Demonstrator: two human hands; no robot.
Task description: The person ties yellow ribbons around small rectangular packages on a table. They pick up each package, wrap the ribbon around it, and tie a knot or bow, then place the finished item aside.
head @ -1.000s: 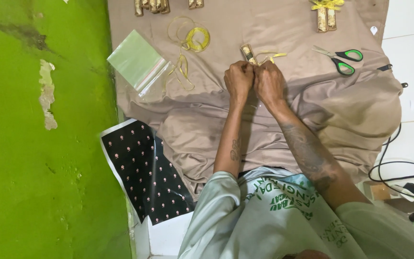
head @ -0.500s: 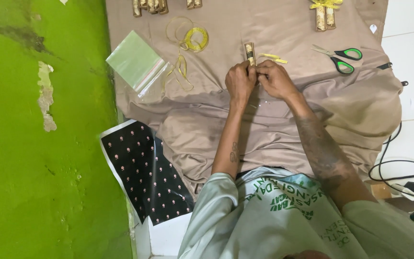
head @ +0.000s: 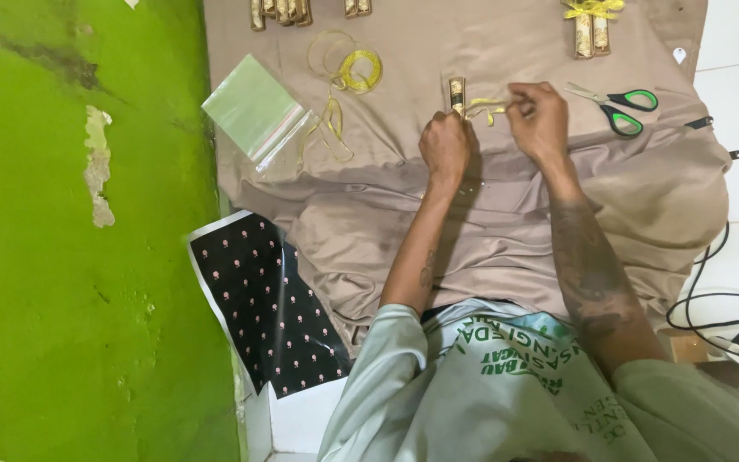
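Head view: the left hand (head: 445, 144) is closed in a fist around the lower end of a small gold roll (head: 457, 92), which sticks up out of the fist toward 12 o'clock. The right hand (head: 540, 118) sits at 3 o'clock from the roll, fingers curled, pinching the end of a yellow ribbon (head: 485, 106) that runs from the roll across to its fingertips. Both hands hover over a beige cloth (head: 472, 222) spread on the floor.

At 3 o'clock from the right hand lie green-handled scissors (head: 617, 104), near but not touching. At 10 o'clock from the left hand is a ribbon spool (head: 359, 70) with loose loops trailing down toward a clear bag (head: 254, 107) at the cloth's left edge. Along the top edge, at 12 o'clock, lie more gold rolls (head: 282, 10), and at 1 o'clock a tied bundle (head: 590, 24) with a yellow bow.

At 7 o'clock from the hands, a black dotted sheet (head: 263, 299) lies beside the cloth on the green floor (head: 62, 299). A black cable (head: 712, 291) curls at 4 o'clock.
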